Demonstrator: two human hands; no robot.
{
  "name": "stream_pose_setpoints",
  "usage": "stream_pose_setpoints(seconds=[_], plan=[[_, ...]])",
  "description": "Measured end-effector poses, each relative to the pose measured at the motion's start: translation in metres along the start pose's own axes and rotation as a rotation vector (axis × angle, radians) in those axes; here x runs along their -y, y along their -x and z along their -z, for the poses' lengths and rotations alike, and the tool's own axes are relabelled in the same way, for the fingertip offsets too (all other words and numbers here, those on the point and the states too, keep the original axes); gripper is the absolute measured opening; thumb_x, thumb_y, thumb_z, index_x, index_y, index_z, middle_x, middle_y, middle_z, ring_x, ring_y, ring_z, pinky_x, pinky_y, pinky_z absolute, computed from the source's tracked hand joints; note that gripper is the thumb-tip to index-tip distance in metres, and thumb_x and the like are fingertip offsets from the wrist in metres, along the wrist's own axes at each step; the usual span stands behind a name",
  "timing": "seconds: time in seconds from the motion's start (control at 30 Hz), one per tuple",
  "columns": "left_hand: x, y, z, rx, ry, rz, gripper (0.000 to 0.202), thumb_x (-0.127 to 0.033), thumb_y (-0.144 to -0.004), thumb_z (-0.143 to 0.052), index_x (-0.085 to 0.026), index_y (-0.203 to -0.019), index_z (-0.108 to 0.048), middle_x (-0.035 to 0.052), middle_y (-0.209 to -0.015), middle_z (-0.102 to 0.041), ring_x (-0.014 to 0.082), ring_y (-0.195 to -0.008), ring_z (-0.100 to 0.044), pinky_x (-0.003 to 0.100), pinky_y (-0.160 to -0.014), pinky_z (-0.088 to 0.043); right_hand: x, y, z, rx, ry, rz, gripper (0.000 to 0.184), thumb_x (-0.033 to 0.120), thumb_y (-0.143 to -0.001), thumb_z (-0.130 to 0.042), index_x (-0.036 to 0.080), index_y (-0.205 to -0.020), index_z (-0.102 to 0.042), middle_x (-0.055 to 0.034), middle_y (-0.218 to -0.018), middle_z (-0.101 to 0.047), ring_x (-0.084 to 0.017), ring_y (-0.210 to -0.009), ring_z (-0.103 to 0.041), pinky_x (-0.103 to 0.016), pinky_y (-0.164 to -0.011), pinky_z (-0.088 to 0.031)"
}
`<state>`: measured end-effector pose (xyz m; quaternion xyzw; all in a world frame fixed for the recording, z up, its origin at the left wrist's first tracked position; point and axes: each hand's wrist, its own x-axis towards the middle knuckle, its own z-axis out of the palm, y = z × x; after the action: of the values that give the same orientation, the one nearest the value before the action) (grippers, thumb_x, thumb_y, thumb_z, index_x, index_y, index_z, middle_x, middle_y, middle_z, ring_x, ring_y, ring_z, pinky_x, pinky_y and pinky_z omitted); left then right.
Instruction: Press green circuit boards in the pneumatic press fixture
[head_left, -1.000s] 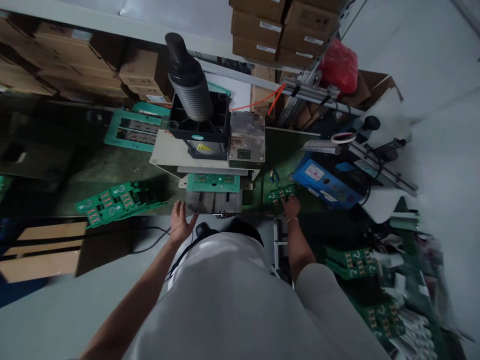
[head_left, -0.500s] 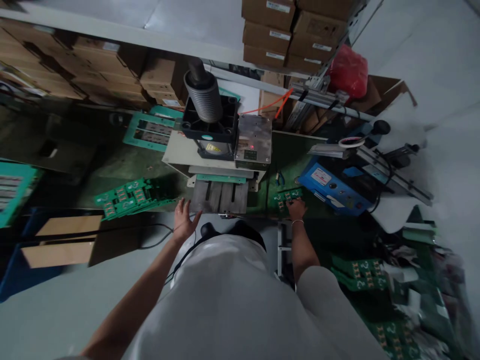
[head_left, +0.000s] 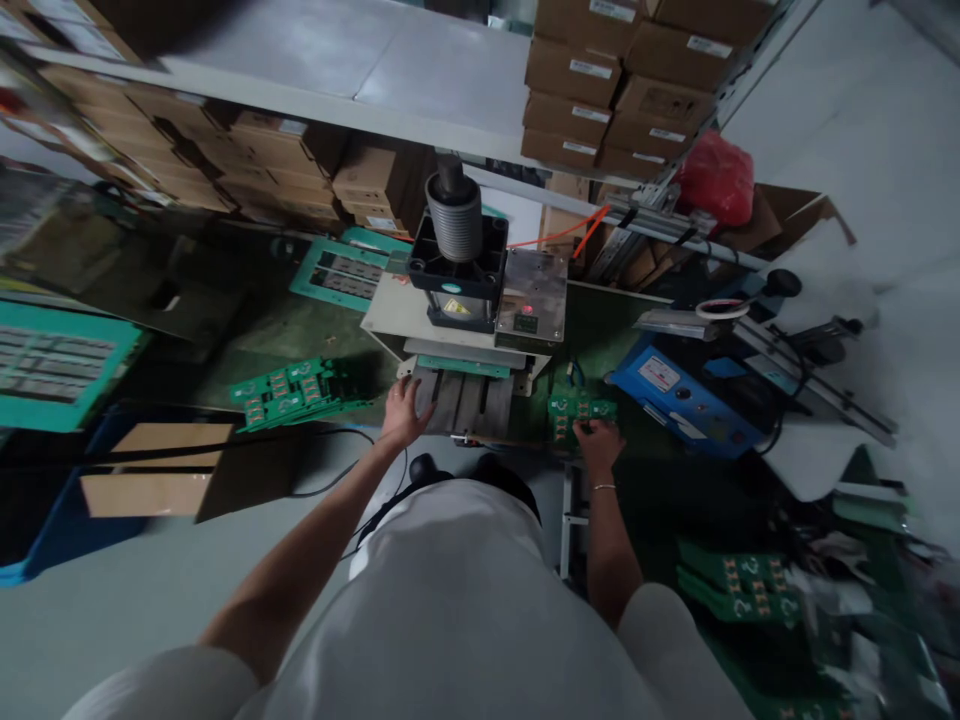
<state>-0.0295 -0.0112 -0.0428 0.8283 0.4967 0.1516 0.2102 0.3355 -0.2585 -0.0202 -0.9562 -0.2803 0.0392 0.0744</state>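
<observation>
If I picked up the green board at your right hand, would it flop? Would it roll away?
The board is probably stiff, since it looks flat and unbent at the right hand. It likely wouldn't roll, being flat rather than round. It may feel light, because it looks thin.

A pale wall (head_left: 900,130) is rising along the right side, and a plain grey floor (head_left: 150,620) is spreading at the lower left. A whitish shelf (head_left: 300,50) is running above the dark green tabletop (head_left: 277,322), carrying stacked cardboard boxes (head_left: 566,97) at its right. Dim, cool light is filling the room.
</observation>
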Motion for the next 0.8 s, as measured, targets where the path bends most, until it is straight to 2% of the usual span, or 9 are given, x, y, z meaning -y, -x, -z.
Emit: stream_pose_setpoints(seconds=[0.2, 0.43, 0.63, 0.8], plan=[[-0.008, -0.024, 0.001, 0.035, -0.014, -0.045, 0.062, -0.044, -0.089, -0.065, -0.015, -0.143, -0.055, 0.0219, -0.147, -0.051, 0.04, -0.135, -0.05, 0.058, -0.118, -0.039, 0.014, 0.015, 0.006, 0.013, -0.041, 0.035, 0.03, 0.047, -0.085, -0.064, 0.019, -0.087, -0.077, -0.0122, -0.099, -0.075, -0.03, -0.103, -0.063, -0.04, -0.089, -0.041], [-0.016, -0.039, -0.001, 0.096, -0.04, -0.149, 0.064, -0.043, -0.088, -0.065, -0.015, -0.144, -0.054, 0.0215, -0.145, -0.054, 0.0418, -0.137, -0.048, 0.061, -0.117, -0.038, 0.022, 0.024, 0.012, -0.012, -0.077, 0.049, 0.027, 0.046, -0.083, -0.064, 0.021, -0.085, -0.075, -0.0113, -0.099, -0.075, -0.03, -0.103, -0.062, -0.039, -0.088, -0.039], [-0.023, -0.043, -0.003, 0.232, -0.08, -0.276, 0.06, -0.038, -0.089, -0.064, -0.012, -0.143, -0.058, 0.0225, -0.15, -0.053, 0.0414, -0.14, -0.046, 0.059, -0.119, -0.037, 0.028, 0.036, 0.016, -0.018, -0.084, 0.057, 0.031, 0.049, -0.085, -0.063, 0.021, -0.088, -0.075, -0.0115, -0.1, -0.075, -0.03, -0.105, -0.063, -0.039, -0.088, -0.039], [-0.022, -0.046, -0.007, 0.331, -0.114, -0.352, 0.068, -0.037, -0.089, -0.065, -0.014, -0.152, -0.053, 0.0206, -0.159, -0.047, 0.0404, -0.149, -0.039, 0.059, -0.122, -0.034, 0.032, 0.053, 0.02, 0.002, -0.087, 0.06, 0.032, 0.049, -0.087, -0.062, 0.019, -0.09, -0.075, -0.0117, -0.101, -0.075, -0.031, -0.106, -0.065, -0.038, -0.085, -0.04]])
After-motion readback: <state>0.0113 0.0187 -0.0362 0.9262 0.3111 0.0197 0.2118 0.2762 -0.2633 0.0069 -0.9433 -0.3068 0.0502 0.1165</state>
